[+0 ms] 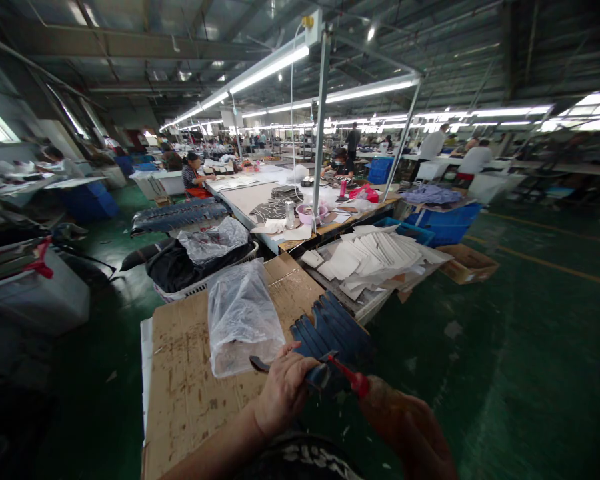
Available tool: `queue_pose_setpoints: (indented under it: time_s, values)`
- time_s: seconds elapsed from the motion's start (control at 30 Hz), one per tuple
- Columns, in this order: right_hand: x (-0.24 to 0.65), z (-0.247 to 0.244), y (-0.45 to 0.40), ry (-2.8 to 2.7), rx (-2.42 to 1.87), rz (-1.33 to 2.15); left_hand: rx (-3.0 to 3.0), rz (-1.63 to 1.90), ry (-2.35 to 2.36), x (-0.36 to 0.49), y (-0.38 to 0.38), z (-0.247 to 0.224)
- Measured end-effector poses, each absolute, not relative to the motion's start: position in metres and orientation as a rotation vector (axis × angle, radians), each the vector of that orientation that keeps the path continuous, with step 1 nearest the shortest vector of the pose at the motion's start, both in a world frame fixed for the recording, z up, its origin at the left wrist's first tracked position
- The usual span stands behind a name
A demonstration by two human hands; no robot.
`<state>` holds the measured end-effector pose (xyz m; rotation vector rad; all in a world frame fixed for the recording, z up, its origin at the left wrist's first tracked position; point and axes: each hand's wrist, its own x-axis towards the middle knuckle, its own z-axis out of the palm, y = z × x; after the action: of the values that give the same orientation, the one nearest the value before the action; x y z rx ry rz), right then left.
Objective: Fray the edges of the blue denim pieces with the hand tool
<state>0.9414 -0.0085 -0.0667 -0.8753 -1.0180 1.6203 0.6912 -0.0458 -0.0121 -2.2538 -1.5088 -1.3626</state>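
My left hand (287, 383) is closed around a narrow dark blue piece (317, 375), whose curved end sticks out on the left of the fingers. My right hand (393, 410) grips a slim red tool (353, 379), its kind unclear. The tool's tip points left and lies close to the piece; whether they touch I cannot tell. Just beyond the hands, overlapping dark blue pieces (327, 327) lie in a row at the right edge of a cardboard sheet (180, 360). A clear plastic bag (245, 317) rests on the cardboard, left of those pieces.
Behind the cardboard stands a basket (195, 288) with black material and plastic in it. A bin of stacked pale sheets (370, 257) is at the right, with a cardboard box (467, 263) on the green floor. A long worktable (245, 200) reaches back, with people beside it.
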Motion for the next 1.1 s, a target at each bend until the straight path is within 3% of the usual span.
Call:
queue_pose_setpoints:
  time_s: [0.57, 0.73, 0.87, 0.97, 1.1]
  values:
    - [0.935, -0.081, -0.007, -0.932, -0.936, 1.737, -2.229, -1.332, -1.573, 0.683, -0.037, -0.019]
    - [0.946, -0.08, 0.006, -1.181, -1.141, 1.446, -2.263, -1.398, -1.721, 0.663, -0.027, -0.025]
    - [0.961, -0.07, 0.024, -1.457, -1.306, 1.164, -2.393, -1.653, -1.896, 0.643, -0.001, -0.025]
    - [0.957, -0.06, 0.038, -1.658, -1.212, 1.172, -2.623, -1.868, -1.899, 0.638, 0.024, -0.021]
    - [0.927, -0.058, 0.052, -1.947, -0.975, 1.332, -3.037, -1.884, -1.777, 0.653, 0.052, -0.017]
